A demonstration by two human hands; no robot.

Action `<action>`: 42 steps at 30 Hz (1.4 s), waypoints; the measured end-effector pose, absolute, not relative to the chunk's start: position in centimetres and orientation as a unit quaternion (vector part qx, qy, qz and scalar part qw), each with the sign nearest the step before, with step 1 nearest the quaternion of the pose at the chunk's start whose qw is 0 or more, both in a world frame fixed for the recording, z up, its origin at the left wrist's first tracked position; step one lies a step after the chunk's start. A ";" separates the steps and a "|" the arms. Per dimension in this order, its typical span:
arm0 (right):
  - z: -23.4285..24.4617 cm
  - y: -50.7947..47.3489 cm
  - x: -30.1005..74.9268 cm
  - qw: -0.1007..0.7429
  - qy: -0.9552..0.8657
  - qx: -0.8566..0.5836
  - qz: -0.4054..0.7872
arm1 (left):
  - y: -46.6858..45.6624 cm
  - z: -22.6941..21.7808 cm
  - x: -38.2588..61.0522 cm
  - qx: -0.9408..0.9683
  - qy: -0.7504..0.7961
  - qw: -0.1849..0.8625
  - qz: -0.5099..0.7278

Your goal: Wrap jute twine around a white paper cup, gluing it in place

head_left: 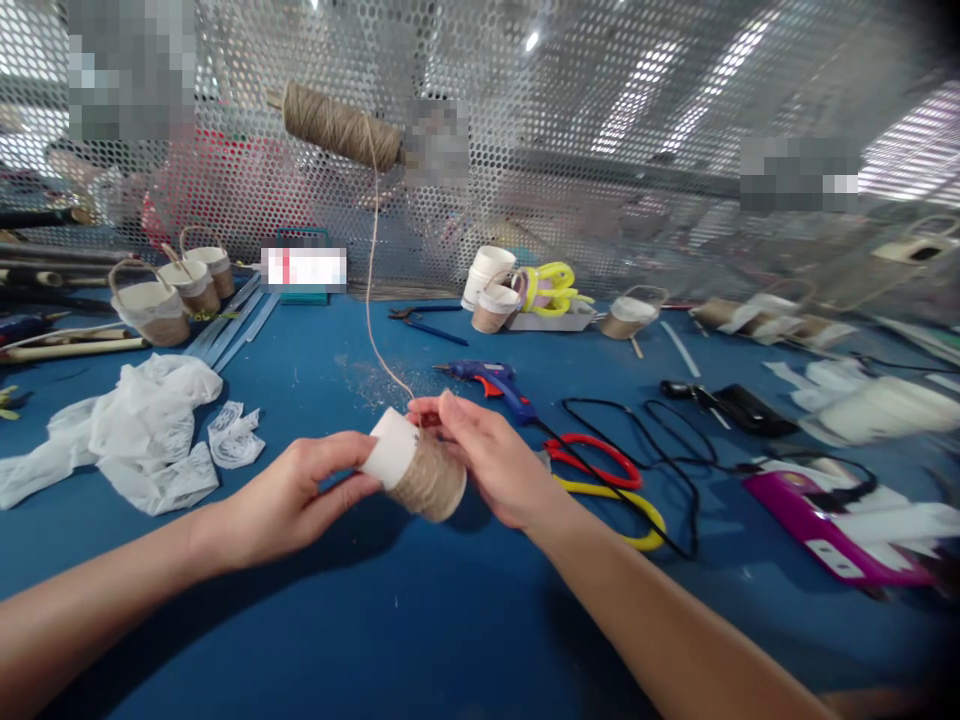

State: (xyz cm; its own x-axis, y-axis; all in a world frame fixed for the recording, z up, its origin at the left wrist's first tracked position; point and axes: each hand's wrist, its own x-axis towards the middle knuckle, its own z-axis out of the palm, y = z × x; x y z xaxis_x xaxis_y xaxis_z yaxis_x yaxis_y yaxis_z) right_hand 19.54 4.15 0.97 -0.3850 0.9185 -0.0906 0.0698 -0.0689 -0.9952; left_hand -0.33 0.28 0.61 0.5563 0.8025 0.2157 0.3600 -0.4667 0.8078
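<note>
A white paper cup (393,446) lies tilted on its side between my hands, with brown twine (429,478) wound round much of its wall. My left hand (315,490) pinches the bare white end between thumb and fingers. At the wrapped end my right hand (491,455) is closed round the cup, its fingers by the strand of twine (373,290). That strand runs up to a large twine spool (341,127) hung on a rod against the perforated metal screen. Part of my right fingers is hidden behind the cup.
A blue glue gun (491,376) lies beyond my right hand, near red-and-yellow-handled scissors (600,465) and a black cord. White lace (150,420) is heaped at left. Small twine-wrapped baskets (154,310), pliers (431,322) and a magenta box (817,530) stand or lie around the blue table.
</note>
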 end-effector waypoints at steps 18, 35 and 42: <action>0.9 3.5 19.6 0.269 -0.785 -0.366 0.422 | 1.0 0.3 -0.4 0.514 0.394 0.651 0.396; 1.0 3.5 19.1 0.306 -0.753 -0.366 0.453 | -0.6 0.1 0.8 0.602 0.395 0.630 0.292; 0.9 3.3 18.7 0.314 -0.712 -0.372 0.506 | -0.4 0.1 1.7 0.589 0.406 0.640 0.281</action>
